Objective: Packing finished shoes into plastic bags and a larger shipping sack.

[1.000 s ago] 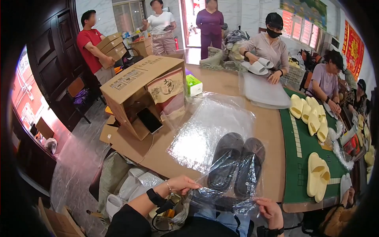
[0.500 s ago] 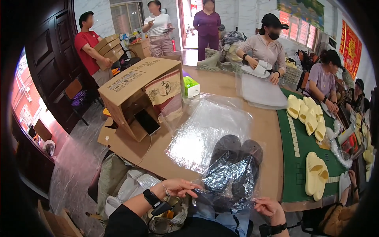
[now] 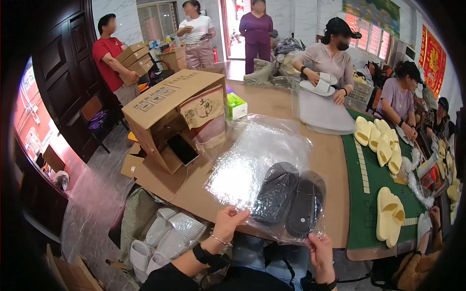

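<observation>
A pair of black slippers (image 3: 277, 193) lies side by side inside a clear plastic bag (image 3: 286, 234) at the near edge of the table. The right slipper bears a small round white mark near its heel. My left hand (image 3: 230, 224) pinches the bag's near left corner, thumb and fingers closed on the film. At the near right corner, my right hand (image 3: 320, 248) is closed on the bag's edge. Under and beyond the bagged slippers spreads a stack of clear plastic bags (image 3: 238, 160), shiny with glare.
A cardboard box (image 3: 145, 131) on its side holds a phone (image 3: 182, 149) at the left. Yellow slippers (image 3: 390, 216) rest on a green mat (image 3: 359, 213) at right. White slippers (image 3: 170, 235) sit in a sack below left. Across the table a co-worker handles white slippers (image 3: 318, 86).
The bag with the black slippers now lies flatter, and both slippers show more plainly. My left hand has shifted and closed on the bag's corner; my right hand has moved slightly left.
</observation>
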{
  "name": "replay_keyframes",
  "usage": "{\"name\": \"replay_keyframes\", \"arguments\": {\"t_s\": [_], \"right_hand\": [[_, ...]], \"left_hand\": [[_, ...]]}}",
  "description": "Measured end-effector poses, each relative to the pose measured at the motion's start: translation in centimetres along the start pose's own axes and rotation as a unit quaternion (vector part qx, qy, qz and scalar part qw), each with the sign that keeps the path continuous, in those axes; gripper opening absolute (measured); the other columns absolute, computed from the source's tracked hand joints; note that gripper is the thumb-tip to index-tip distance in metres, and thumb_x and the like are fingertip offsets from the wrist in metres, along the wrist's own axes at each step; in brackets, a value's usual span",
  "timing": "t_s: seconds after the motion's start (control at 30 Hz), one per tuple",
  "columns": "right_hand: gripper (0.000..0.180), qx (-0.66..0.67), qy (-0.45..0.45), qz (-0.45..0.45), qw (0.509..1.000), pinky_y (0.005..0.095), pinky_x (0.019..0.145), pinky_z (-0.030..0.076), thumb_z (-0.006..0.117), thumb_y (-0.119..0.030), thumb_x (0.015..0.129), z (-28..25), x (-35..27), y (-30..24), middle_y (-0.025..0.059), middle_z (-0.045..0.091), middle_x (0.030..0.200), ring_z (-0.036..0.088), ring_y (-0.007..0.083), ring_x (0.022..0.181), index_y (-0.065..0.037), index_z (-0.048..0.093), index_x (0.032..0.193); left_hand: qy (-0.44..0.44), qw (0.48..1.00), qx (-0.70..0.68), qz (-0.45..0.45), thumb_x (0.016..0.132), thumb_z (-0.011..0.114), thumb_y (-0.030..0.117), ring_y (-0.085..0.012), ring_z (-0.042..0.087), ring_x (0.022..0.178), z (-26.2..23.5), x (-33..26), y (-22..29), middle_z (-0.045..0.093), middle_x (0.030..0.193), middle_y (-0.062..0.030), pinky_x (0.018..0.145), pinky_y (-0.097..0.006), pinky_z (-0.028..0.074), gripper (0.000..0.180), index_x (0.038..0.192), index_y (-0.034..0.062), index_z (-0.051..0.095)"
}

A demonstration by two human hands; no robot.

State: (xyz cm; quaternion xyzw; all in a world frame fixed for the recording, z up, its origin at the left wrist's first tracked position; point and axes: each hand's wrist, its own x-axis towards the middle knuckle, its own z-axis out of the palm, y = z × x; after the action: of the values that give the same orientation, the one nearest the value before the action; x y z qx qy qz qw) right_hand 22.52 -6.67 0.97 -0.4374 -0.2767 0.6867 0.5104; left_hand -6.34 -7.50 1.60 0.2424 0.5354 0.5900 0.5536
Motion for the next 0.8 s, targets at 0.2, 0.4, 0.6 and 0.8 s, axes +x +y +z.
{"name": "replay_keyframes", "arguments": {"t_s": [0.2, 0.4, 0.6, 0.8], "right_hand": [[0.019, 0.076, 0.021, -0.069, 0.994, 0.0219, 0.054, 0.041, 0.058, 0.008, 0.077, 3.2, -0.3, 2.8, 0.0021, 0.053, 0.069, 0.051, 0.0096, 0.06, -0.007, 0.047, 0.071], [0.023, -0.146, -0.031, -0.134, 0.98, 0.0198, 0.051, 0.033, 0.062, 0.001, 0.077, 4.6, -1.7, 5.0, -0.004, 0.046, 0.062, 0.04, 0.0038, 0.056, -0.008, 0.045, 0.065], [0.017, -0.381, -0.085, -0.207, 0.897, 0.0283, 0.051, 0.039, 0.063, -0.014, 0.079, 4.1, -3.9, 5.5, 0.0038, 0.051, 0.06, 0.046, 0.014, 0.055, -0.003, 0.054, 0.069], [0.017, -0.395, -0.202, -0.311, 0.841, 0.0258, 0.054, 0.042, 0.07, -0.003, 0.072, 5.5, -4.9, 3.9, 0.0059, 0.056, 0.064, 0.052, 0.0144, 0.057, -0.002, 0.053, 0.068]], "left_hand": [[-0.052, 0.962, -0.251, -0.093, 0.088, 0.055, 0.015, -0.0196, 0.054, 0.101, 2.3, -0.4, -2.4, 0.052, 0.116, -0.0104, 0.088, -0.036, 0.044, 0.033, 0.118, 0.005, 0.043], [-0.208, 0.876, -0.383, -0.205, 0.091, 0.051, 0.026, -0.0222, 0.062, 0.088, 2.8, 0.7, -3.0, 0.063, 0.101, -0.0097, 0.082, -0.036, 0.05, 0.031, 0.108, 0.0013, 0.054], [-0.163, 0.888, -0.375, -0.211, 0.09, 0.052, 0.019, -0.0198, 0.063, 0.085, 3.3, 0.1, -4.0, 0.064, 0.096, -0.0113, 0.078, -0.033, 0.052, 0.023, 0.102, 0.0005, 0.058], [-0.237, 0.866, -0.422, -0.127, 0.091, 0.048, 0.018, -0.0213, 0.061, 0.09, 1.3, -3.8, 0.5, 0.063, 0.099, -0.0129, 0.083, -0.035, 0.05, 0.024, 0.101, -0.001, 0.059]]}}
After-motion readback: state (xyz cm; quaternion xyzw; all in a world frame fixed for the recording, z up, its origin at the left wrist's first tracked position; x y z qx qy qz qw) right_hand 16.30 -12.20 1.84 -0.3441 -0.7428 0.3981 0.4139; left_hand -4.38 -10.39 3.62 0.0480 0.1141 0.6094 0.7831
